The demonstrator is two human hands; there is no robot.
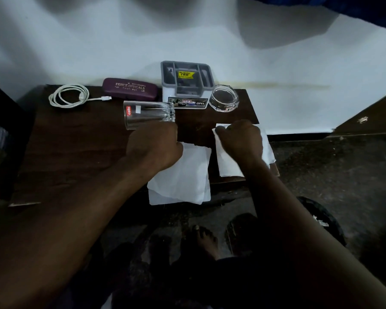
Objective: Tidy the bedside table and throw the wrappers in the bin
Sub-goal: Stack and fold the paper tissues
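Observation:
Two white tissue wrappers lie at the front of the dark wooden bedside table (76, 152). My left hand (154, 146) sits curled on the top edge of the left wrapper (183, 175), which overhangs the table's front; its knuckles touch a clear drinking glass (147, 113) lying on its side. My right hand (241, 141) pinches the right wrapper (226, 161) near its top left corner, at the table's right edge. A dark round bin (325, 219) with white scraps inside stands on the floor at the lower right.
Along the back of the table lie a coiled white cable (68, 98), a purple spectacle case (129, 89), a grey and white organiser box (185, 85) and a glass ashtray (224, 100). My bare feet (202, 238) stand on the dark floor below.

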